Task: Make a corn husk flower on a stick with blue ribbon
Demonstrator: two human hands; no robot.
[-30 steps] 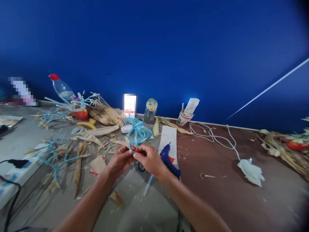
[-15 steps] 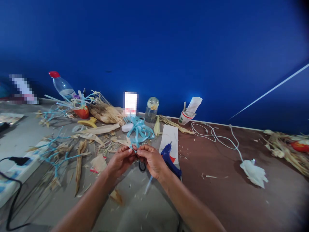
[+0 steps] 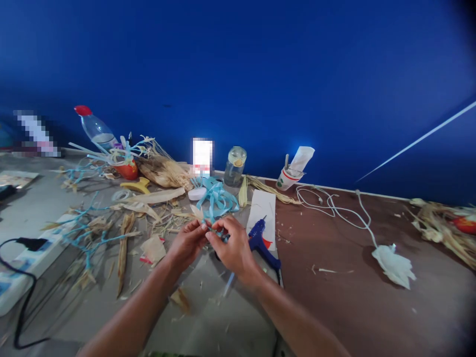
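My left hand pinches a small piece of light blue ribbon, its thumb and forefinger pressed together. Beside it my right hand is curled, with thumb and fingertips closing at the same spot; what lies between those fingers is mostly hidden. A loose heap of blue ribbon lies just beyond both hands, and a pale dried husk piece shows above the left fingertips. Close to the right wrist a blue glue gun rests partly on a white sheet.
Dried husks and scraps cover the left, with blue-wrapped twigs and a power strip. A glass jar and a paper cup stand by the wall. A white cable and crumpled tissue lie right.
My right hand has turned and its fingers have curled more, shifting a little up at the ribbon. My left hand stays at nearly the same place. The view has moved slightly.
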